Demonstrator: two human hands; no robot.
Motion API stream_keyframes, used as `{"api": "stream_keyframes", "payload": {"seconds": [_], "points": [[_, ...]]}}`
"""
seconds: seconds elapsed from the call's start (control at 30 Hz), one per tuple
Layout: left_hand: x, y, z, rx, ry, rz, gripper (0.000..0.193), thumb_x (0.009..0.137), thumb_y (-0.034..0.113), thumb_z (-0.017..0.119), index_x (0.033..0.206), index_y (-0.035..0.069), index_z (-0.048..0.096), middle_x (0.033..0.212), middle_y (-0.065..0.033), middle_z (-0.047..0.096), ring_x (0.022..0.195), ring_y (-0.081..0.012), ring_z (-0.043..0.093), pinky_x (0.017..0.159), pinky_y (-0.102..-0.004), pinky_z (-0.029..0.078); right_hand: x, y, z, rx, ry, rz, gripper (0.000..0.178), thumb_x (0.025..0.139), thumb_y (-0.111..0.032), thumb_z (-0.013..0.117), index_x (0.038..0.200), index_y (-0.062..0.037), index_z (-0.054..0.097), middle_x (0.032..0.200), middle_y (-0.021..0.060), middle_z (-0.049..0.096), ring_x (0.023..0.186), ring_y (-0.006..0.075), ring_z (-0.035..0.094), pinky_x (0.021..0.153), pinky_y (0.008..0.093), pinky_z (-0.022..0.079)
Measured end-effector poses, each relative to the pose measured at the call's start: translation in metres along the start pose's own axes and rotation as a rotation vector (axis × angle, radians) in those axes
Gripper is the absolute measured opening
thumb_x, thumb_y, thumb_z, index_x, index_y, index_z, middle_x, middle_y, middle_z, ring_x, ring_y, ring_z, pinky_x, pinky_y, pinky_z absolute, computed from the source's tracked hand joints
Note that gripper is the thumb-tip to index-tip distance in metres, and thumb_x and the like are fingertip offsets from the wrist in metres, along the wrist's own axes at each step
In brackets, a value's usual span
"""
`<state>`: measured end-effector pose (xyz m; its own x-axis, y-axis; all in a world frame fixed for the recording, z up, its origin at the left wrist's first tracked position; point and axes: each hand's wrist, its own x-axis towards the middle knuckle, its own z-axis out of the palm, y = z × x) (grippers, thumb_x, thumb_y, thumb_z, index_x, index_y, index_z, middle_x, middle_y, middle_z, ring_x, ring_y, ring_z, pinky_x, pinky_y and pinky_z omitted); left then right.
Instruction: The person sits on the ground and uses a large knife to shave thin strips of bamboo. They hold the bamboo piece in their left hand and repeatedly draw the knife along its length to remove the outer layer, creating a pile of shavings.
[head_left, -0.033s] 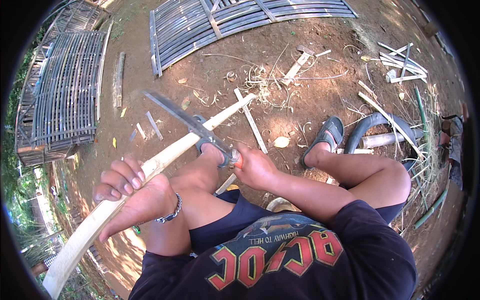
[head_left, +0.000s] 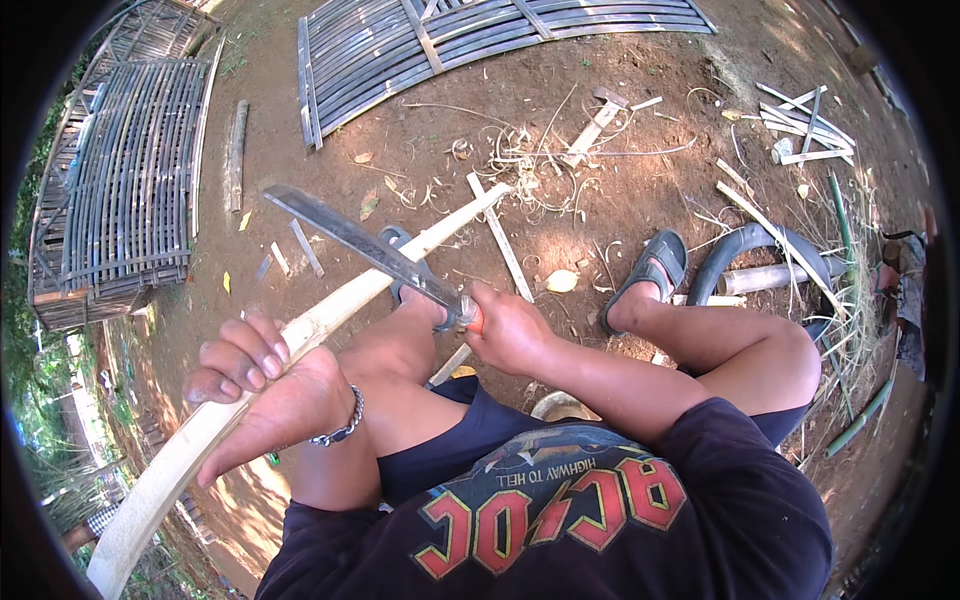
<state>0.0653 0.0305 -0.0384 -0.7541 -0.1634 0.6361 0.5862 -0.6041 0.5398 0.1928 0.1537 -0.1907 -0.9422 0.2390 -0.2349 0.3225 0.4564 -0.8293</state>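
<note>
A long, pale strip of split bamboo (head_left: 300, 345), smooth and slightly curved, runs from the lower left edge up across the person's bare knee to a squared tip lying over the dirt ground (head_left: 600, 210). The left hand (head_left: 265, 385) is curled around the strip near its middle, fingers folded over its upper edge and thumb side against it; a metal chain bracelet (head_left: 338, 430) sits at that wrist. The right hand (head_left: 510, 330) is closed tightly on the handle of a big knife (head_left: 365, 248), whose long, dull grey, flat blade slants up to the left and crosses over the bamboo strip, its edge resting on or just above the pale surface; I cannot tell whether it bites in. The person sits with knees bent, wearing a dark printed shirt and dark shorts, one foot in a grey sandal (head_left: 645, 268). Thin curled shavings (head_left: 520, 160) and short offcut sticks lie scattered on the reddish-brown, packed earth ahead. Beyond them lies a flat panel of grey bamboo slats (head_left: 480, 40) bound with crosspieces, and to the left a stack of similar weathered slatted panels (head_left: 115, 180). A curved grey hose (head_left: 745, 245) lies near the sandalled foot.
</note>
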Motion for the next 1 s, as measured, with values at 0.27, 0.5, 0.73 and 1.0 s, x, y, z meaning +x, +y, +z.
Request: {"api": "stream_keyframes", "payload": {"seconds": [0.27, 0.5, 0.73, 1.0], "points": [[0.002, 0.002, -0.003, 0.064, 0.018, -0.039, 0.079, 0.070, 0.092, 0.041, 0.068, 0.014, 0.039, 0.056, 0.0017, 0.031, 0.047, -0.0093, 0.031, 0.044, -0.0226, 0.023, 0.006, 0.023, 0.013, -0.003, 0.049, 0.065, 0.038, 0.080, -0.017, 0.062, 0.113, -0.0031, 0.050, 0.083, 0.0267, 0.065, 0.083, 0.0459, 0.064, 0.078, 0.0528, 0.051], [0.003, -0.001, 0.006, 0.061, 0.008, -0.045, 0.078, 0.070, 0.091, 0.047, 0.069, 0.013, 0.040, 0.056, 0.0020, 0.032, 0.047, -0.0086, 0.031, 0.043, -0.0223, 0.023, 0.029, 0.076, 0.010, -0.078, 0.037, 0.258, 0.036, 0.082, -0.016, 0.063, 0.112, -0.0014, 0.051, 0.092, 0.0249, 0.067, 0.090, 0.0393, 0.067, 0.082, 0.0488, 0.053], [0.006, -0.001, -0.002, 0.038, 0.000, -0.031, 0.078, 0.070, 0.091, 0.045, 0.069, 0.013, 0.040, 0.055, 0.0023, 0.032, 0.047, -0.0090, 0.030, 0.043, -0.0224, 0.022, 0.016, 0.023, 0.000, 0.005, -0.025, 0.006, 0.035, 0.082, -0.016, 0.064, 0.113, -0.0040, 0.052, 0.093, 0.0251, 0.067, 0.091, 0.0402, 0.067, 0.082, 0.0497, 0.052], [0.006, 0.000, 0.000, 0.039, -0.009, -0.037, 0.076, 0.075, 0.089, 0.045, 0.071, 0.014, 0.037, 0.056, 0.0018, 0.030, 0.048, -0.0091, 0.027, 0.044, -0.0234, 0.020, 0.042, 0.113, 0.016, -0.023, 0.031, 0.281, 0.039, 0.085, -0.020, 0.063, 0.118, -0.0023, 0.052, 0.093, 0.0234, 0.068, 0.089, 0.0404, 0.067, 0.081, 0.0487, 0.053]]}}
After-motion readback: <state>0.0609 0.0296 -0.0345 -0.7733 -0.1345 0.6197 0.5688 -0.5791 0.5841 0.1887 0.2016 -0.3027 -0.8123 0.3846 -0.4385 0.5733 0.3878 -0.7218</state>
